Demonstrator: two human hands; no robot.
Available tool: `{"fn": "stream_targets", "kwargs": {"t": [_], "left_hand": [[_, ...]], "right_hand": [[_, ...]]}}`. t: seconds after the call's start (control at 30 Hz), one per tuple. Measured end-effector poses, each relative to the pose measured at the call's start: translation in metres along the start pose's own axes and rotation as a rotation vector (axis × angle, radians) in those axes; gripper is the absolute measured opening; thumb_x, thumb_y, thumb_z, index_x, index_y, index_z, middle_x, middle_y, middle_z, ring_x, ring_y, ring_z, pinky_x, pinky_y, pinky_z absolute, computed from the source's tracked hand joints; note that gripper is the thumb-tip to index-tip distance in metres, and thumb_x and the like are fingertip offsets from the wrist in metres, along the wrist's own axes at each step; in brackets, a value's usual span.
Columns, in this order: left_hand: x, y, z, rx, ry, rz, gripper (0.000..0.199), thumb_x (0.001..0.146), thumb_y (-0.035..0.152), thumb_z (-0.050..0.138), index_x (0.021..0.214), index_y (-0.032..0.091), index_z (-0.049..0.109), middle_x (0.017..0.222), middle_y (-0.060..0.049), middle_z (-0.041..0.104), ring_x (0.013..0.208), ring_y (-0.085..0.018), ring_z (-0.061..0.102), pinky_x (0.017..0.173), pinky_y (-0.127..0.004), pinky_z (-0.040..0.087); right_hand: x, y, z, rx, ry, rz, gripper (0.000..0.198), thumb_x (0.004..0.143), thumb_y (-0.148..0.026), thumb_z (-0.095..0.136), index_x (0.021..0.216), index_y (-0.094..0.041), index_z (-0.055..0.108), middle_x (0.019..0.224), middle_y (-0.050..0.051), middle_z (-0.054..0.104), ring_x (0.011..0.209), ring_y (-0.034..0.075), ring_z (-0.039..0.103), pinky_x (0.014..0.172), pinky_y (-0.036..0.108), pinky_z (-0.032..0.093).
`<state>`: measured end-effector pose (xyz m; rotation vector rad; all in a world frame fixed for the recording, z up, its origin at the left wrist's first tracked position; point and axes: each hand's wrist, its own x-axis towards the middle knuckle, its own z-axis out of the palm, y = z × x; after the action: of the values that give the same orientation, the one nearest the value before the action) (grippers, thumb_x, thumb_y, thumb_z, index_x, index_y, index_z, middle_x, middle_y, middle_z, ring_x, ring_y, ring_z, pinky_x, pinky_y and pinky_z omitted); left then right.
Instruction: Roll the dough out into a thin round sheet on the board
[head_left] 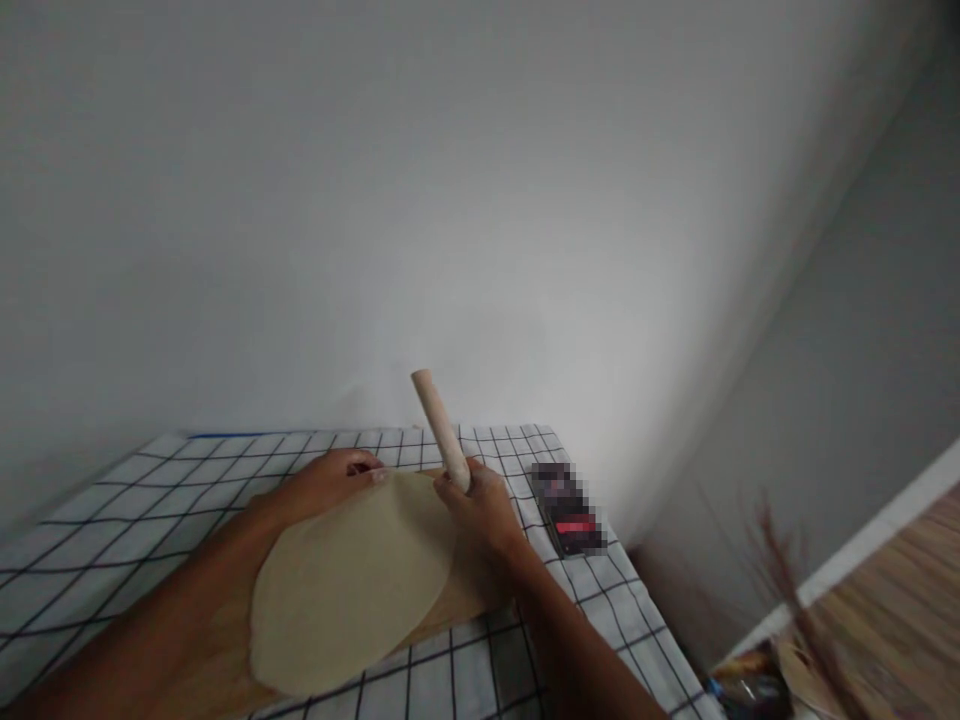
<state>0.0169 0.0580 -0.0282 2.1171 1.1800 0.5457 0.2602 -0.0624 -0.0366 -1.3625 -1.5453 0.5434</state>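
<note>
A wide, thin sheet of dough (352, 590) lies on a wooden board (480, 580), with its left part next to my left forearm. My left hand (337, 480) is at the far left edge of the dough, fingers curled and closed on that edge. A pale wooden rolling pin (439, 420) is gripped near its lower end by my right hand (484, 505). The pin slants up and away, its far end raised toward the wall. My right hand is above the board, beside the dough's far right edge.
The board rests on a table with a white, black-checked cloth (600, 590). A phone-like dark object (568, 510), its screen pixelated, lies right of my right hand. Behind the table rises a plain wall (480, 200). Dry brown stalks (787, 570) stand at lower right, beyond the table edge.
</note>
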Motion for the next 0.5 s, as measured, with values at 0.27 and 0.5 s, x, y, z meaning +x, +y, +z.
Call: {"fn": "stream_targets", "kwargs": {"t": [0.27,0.5], "left_hand": [[0.006,0.011,-0.001,-0.023,-0.086,0.094,0.051,0.09,0.066,0.05,0.094,0.019,0.069,0.081,-0.005,0.072,0.077,-0.025,0.067,0.062,-0.031,0.044],[0.004,0.016,0.003,0.24,-0.034,0.053,0.046,0.082,0.065,0.058,0.093,0.022,0.071,0.086,-0.006,0.075,0.078,-0.026,0.069,0.063,-0.03,0.041]], "right_hand": [[-0.001,0.003,0.006,-0.11,0.056,0.05,0.029,0.089,-0.045,0.068,0.097,-0.018,0.07,0.088,0.005,0.069,0.074,0.017,0.061,0.061,0.025,0.042],[-0.001,-0.004,0.003,-0.121,0.061,0.036,0.025,0.089,-0.042,0.067,0.092,-0.018,0.072,0.087,0.006,0.071,0.077,0.02,0.065,0.063,0.027,0.045]]}}
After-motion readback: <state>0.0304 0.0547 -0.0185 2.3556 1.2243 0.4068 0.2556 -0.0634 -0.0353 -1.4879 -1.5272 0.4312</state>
